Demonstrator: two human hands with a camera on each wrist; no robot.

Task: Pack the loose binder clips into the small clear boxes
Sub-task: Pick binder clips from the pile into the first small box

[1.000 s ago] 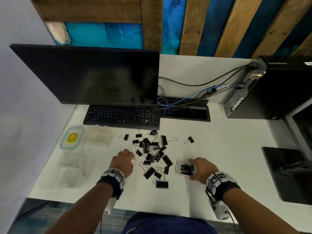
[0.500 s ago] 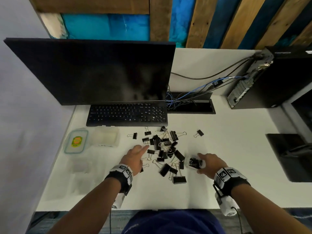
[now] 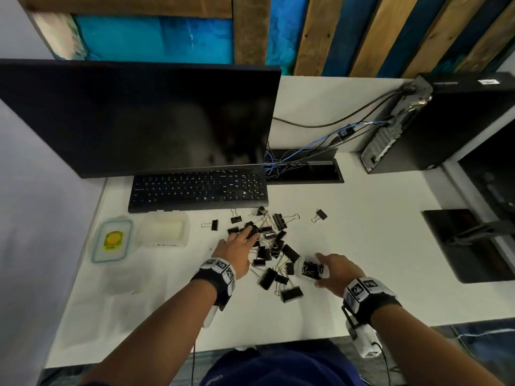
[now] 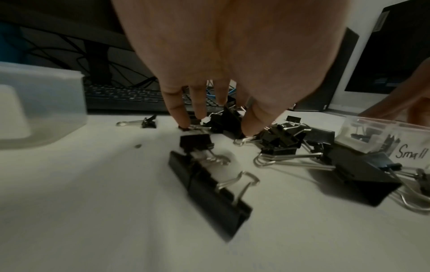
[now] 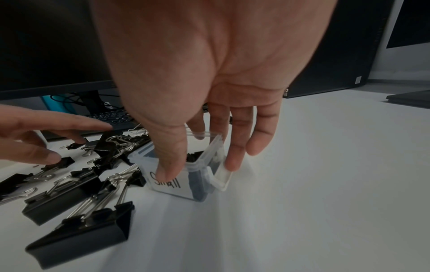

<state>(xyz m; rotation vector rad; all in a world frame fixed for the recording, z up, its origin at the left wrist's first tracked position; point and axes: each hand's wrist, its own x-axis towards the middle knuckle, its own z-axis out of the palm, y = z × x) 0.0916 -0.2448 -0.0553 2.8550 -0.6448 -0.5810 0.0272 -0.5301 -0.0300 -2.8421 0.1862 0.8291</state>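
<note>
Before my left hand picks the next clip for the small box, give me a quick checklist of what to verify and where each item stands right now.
1. Box labelled Small steadied by the right hand: ok, thumb and fingers hold its sides.
2. Box lid open: ok, hinged up.
3. Room left in the box: cannot tell; clips already inside.
4. Left hand free to take a clip: ok, fingers extended over the binder clip pile, nothing held.
5. Target is a small clip: cannot tell; big and small ones lie mixed under the fingertips.
6. Grip on a clip: not ok, none pinched yet.
</note>
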